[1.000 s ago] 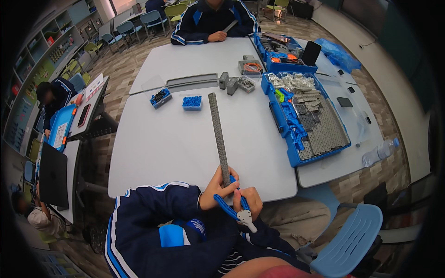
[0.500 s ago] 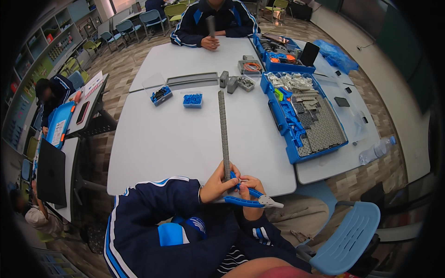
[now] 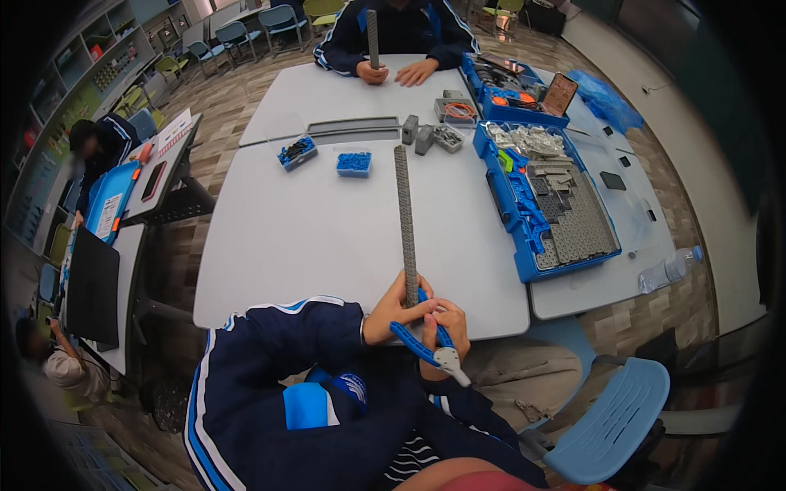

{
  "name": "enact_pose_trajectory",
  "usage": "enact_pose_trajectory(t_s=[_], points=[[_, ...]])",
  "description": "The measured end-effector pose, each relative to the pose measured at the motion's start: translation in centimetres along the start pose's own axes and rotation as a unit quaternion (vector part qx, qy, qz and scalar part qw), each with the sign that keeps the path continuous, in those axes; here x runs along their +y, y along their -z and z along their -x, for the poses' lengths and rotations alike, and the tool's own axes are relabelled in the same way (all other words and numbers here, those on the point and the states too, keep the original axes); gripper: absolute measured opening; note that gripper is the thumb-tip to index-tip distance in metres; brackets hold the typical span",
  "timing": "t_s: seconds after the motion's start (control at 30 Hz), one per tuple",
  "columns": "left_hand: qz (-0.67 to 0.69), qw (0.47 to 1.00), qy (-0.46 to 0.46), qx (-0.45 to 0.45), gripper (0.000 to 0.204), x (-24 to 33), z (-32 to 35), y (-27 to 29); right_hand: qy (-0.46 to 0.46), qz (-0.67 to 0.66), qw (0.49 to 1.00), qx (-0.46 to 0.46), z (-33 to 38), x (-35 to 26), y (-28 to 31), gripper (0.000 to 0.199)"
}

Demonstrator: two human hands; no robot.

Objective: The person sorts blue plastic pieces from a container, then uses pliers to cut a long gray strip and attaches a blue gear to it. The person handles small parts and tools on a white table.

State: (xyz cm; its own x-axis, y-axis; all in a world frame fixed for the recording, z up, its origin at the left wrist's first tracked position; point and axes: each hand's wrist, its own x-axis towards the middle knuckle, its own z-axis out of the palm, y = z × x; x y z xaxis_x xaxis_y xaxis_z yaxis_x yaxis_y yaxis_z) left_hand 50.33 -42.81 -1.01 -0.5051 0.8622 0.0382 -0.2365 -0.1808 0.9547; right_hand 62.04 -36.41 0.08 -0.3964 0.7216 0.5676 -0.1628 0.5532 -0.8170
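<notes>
My left hand (image 3: 388, 316) is wrapped round the near end of a long grey perforated beam (image 3: 405, 213), which points away from me over the white table. Close against it, my right hand (image 3: 452, 322) grips a blue plier-shaped tool (image 3: 415, 342) with a grey joint and tip. The tool's two blue arms are spread, and its grey tip points down toward my lap. Fingers of both hands meet at the beam's near end, so the exact contact there is hidden.
A small box of blue pins (image 3: 354, 165) and a box of dark parts (image 3: 297, 153) stand ahead. On the right lies an open blue case (image 3: 550, 196) of grey beams. Across the table (image 3: 303, 237), a person's hand (image 3: 372, 73) holds another grey beam. A blue chair (image 3: 614, 417) stands at right.
The tool has turned in my right hand, its grey tip swinging from pointing right to pointing down toward me. Across the table, the person's other hand now lies spread on the tabletop.
</notes>
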Motion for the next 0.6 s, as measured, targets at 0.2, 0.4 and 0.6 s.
enact_pose_trajectory(t_s=[0.2,0.4,0.6], points=[[-0.019,1.0,-0.003,0.004,0.031,0.4,-0.2,-0.8,-0.061,-0.055,0.997,-0.01,0.2,0.9,0.1,0.013],[0.03,0.999,0.015,-0.016,0.029,0.8,0.1,-0.8,-0.082,-0.038,0.996,-0.025,-0.2,0.4,1.0,0.013],[-0.01,1.0,-0.015,-0.01,0.031,-0.1,-0.2,-0.4,0.064,0.11,0.991,-0.031,-0.6,-0.2,0.8,0.016]])
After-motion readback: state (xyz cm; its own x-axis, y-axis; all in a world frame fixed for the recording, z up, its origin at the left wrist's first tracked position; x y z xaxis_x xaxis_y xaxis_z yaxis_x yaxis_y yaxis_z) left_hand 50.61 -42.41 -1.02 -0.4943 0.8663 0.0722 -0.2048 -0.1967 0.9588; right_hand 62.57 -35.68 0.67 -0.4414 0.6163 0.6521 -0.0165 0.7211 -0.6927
